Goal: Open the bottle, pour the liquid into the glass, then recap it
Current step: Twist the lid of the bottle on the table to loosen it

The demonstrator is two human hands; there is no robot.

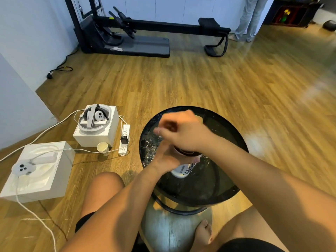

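Observation:
A white bottle (pixel 182 170) with dark lettering stands tilted on the round black glass table (pixel 227 135), near its middle. My left hand (pixel 164 159) wraps round the bottle's body from the left. My right hand (pixel 181 131) lies over the bottle's top, its fingers curled down around the black cap (pixel 186 152), of which only the lower rim shows. The right hand is motion-blurred. A pale edge (pixel 200 118) peeks out behind the right hand at the far side of the table; I cannot tell whether it is the glass.
On the floor to the left stand two white boxes (pixel 60 171) with a headset (pixel 94 117) and a controller (pixel 22 169), cables, a power strip (pixel 124 139) and a paper cup (pixel 102 148). My knees and a foot flank the table. Exercise equipment stands by the far wall.

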